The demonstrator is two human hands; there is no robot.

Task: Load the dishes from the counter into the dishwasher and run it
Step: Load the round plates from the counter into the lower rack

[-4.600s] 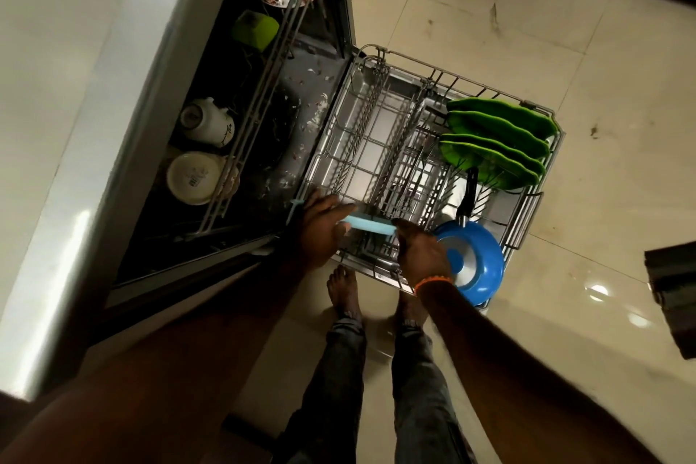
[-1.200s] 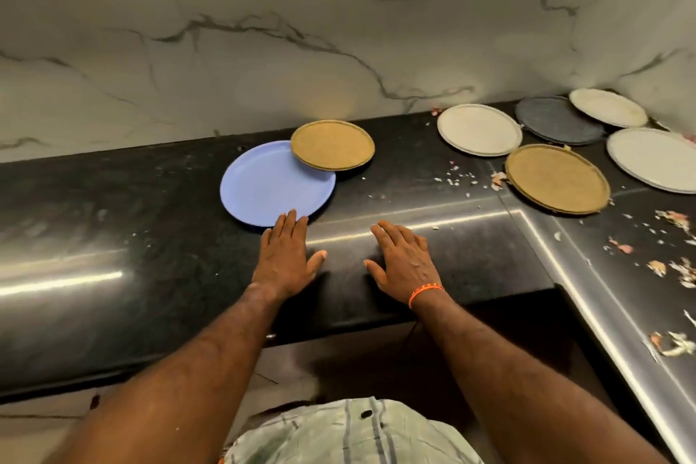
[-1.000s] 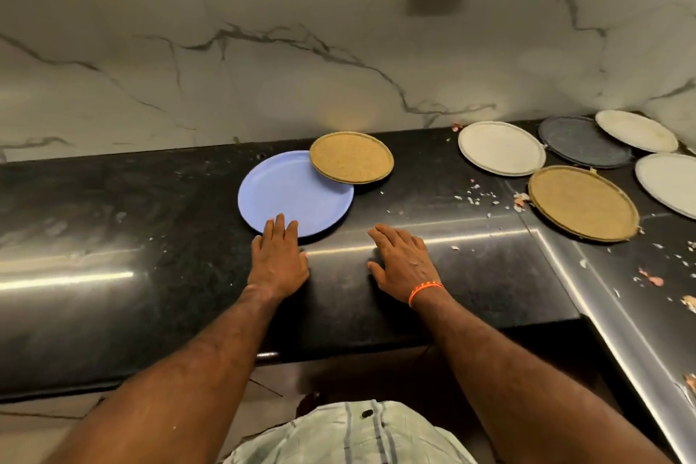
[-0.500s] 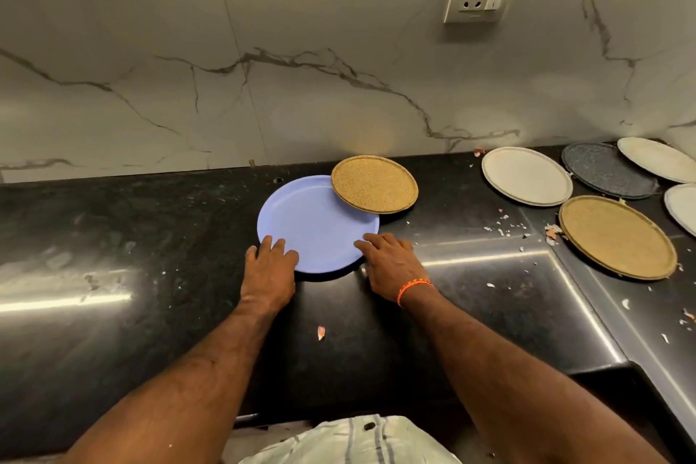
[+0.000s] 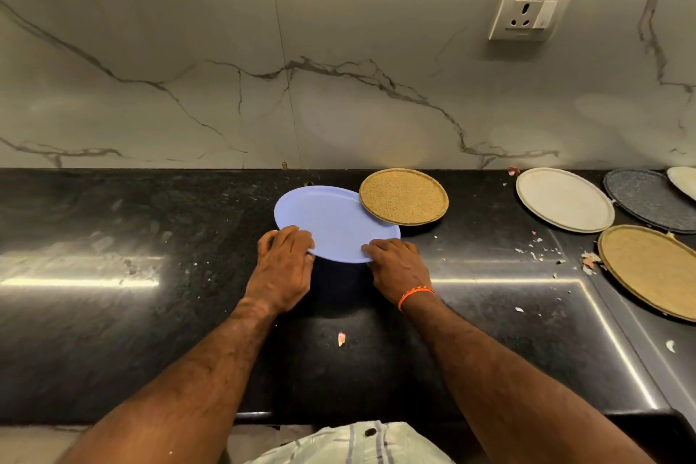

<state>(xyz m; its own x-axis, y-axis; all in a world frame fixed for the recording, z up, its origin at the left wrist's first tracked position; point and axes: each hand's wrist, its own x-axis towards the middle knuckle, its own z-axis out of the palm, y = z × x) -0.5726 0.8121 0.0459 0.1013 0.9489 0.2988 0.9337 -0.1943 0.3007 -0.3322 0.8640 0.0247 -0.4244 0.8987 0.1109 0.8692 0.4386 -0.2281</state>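
Both my hands on the blue plate, near edge. My left hand grips its near-left rim: fingers curled over the top, thumb side hidden, so can't tell what's under the rim. My right hand holds the near-right rim, fingers curled at the edge, orange band on that wrist. Plate's near edge looks lifted off the black counter, dark shadow under it between my hands; far edge looks down on the counter.

Small tan plate just beyond my right hand, its left rim overlapping the blue plate's far-right edge. Touching or just above: can't tell.

Well off to the right of my right hand: white plate, dark grey plate past it, sliver of another white plate at the frame edge, large tan plate nearer me. Food scraps scattered between that group and my right hand; one scrap on the counter between my forearms. Wall socket up on the marble backsplash, above and right of both hands.
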